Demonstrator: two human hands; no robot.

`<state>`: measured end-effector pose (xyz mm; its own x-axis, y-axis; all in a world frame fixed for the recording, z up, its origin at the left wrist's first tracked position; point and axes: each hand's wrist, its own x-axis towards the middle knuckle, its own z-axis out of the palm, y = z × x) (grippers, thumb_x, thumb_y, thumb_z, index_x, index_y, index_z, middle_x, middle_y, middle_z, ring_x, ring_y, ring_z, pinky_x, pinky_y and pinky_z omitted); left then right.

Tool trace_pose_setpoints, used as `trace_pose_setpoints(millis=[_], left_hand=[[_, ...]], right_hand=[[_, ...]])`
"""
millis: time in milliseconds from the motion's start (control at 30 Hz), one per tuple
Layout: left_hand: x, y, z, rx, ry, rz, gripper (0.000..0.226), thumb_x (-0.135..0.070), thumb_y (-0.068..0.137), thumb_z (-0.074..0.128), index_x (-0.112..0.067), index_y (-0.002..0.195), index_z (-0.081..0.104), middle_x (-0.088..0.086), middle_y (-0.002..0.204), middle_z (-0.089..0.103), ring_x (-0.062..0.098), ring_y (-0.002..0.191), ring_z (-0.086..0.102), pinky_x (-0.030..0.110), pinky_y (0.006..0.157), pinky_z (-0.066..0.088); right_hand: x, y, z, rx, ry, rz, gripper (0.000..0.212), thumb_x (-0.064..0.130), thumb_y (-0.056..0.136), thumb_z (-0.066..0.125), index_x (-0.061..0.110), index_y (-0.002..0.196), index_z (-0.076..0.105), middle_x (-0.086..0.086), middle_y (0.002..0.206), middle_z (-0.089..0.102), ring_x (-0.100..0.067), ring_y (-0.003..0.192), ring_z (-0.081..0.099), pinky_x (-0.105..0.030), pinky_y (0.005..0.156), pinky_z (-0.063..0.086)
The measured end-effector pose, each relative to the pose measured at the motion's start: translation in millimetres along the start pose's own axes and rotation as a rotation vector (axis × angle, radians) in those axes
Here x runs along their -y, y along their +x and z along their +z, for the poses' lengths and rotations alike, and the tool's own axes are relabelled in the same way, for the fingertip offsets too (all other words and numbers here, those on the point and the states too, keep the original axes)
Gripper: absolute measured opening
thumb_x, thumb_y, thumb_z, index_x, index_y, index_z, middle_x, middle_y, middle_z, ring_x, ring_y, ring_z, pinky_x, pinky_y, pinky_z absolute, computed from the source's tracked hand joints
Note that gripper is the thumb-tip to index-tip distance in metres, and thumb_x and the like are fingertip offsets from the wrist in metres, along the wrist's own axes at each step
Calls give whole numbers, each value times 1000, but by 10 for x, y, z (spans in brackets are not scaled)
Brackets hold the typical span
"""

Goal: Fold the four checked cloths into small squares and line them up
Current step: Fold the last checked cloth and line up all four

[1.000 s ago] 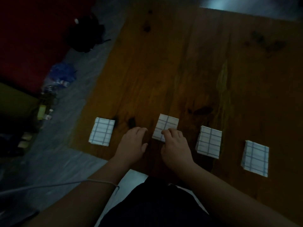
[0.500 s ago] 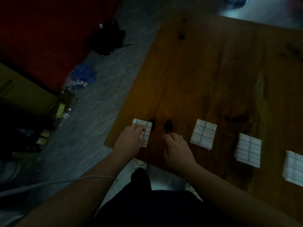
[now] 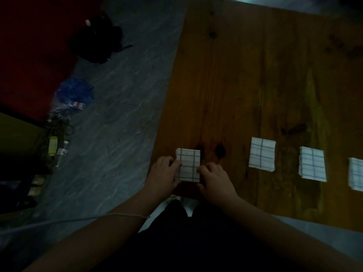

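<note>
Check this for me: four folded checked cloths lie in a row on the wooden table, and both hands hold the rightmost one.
Not the rightmost. The head view shows the left hand and right hand holding the leftmost cloth of the row on the wooden table; the rest is right.

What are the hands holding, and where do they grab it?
The leftmost cloth, flat on the table. The left hand holds its left edge and the right hand holds its right edge.

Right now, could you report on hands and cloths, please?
Left hand and right hand grip leftmost cloth by its sides. Three more cloths folded, in row rightward. Table edge close.
</note>
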<state>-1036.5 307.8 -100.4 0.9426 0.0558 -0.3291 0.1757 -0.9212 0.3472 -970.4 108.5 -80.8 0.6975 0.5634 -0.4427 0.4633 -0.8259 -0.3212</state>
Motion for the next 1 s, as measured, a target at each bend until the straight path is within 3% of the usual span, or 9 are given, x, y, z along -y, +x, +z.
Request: trace_pose_setpoints(millis=[233,533,1000], left_hand=[[-29,155,-30,-14,-14,63,51,-31,80,74,-21,128,58,4,120,54,25,113,49,38,92,47],[-413,648,-76,25,-11,147,50,-31,91,65,-25,137,48,1,137,45,19,129,37,36,108,38],[-734,1035,-107,63,60,192,50,-33,93,63,-26,140,47,2,142,42,21,132,36,38,111,35]], right_hand=[[10,117,58,-53,-25,1,47,41,92,59,30,135,44,-2,137,46,-21,122,44,-36,103,39],[-355,237,-156,-100,45,136,42,36,97,53,32,137,43,-1,141,42,-21,128,40,-39,106,35],[-762,296,-289,-149,105,227,44,35,94,58,30,136,45,0,141,44,-22,127,43,-40,105,39]])
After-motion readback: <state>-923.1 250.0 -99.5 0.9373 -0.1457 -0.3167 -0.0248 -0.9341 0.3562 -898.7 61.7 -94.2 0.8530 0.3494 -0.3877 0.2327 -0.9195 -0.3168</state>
